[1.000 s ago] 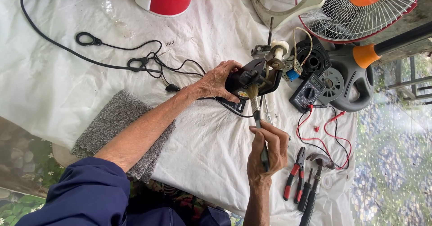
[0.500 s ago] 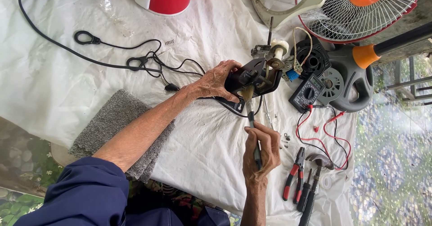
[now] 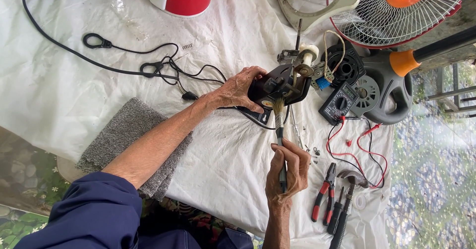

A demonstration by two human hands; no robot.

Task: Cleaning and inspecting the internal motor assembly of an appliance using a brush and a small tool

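A small brush is applied to a black fan motor housing held over a white cloth.

Nearest, the right hand (image 3: 286, 172) is closed around the brush (image 3: 279, 139), whose bristles touch the housing's underside just beyond the grip. Farther on, the motor housing (image 3: 280, 84) is gripped at its left side by the left hand (image 3: 239, 88). Right of the brush grip, pliers (image 3: 323, 198) and a multimeter (image 3: 339, 102) are laid; beyond, a fan grille (image 3: 391, 18).
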